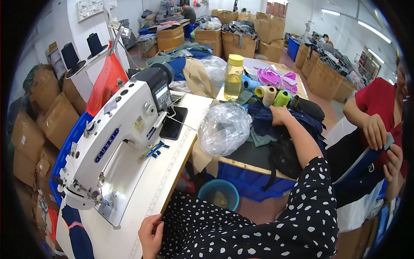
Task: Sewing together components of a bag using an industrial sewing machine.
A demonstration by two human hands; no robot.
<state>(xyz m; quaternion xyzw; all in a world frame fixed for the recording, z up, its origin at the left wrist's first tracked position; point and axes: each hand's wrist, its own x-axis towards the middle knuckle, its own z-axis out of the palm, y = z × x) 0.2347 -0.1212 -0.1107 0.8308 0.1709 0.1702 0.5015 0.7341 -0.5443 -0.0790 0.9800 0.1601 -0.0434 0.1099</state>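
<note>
My right hand reaches across to a pile of navy cloth beside several thread spools. Its fingers are bent down onto the cloth and appear to grip it, with the tips partly hidden. My left hand rests at the front edge of the white sewing table, fingers curled in, nothing visible in them. Left of it stands a white sewing machine, and a dark navy fabric piece with a pink band lies under its head end.
A clear plastic bag, a yellow-lidded bottle and a black bag crowd the side table. A phone and blue thread snips lie by the machine. A blue basket stands below. At right, a red-shirted person handles dark cloth.
</note>
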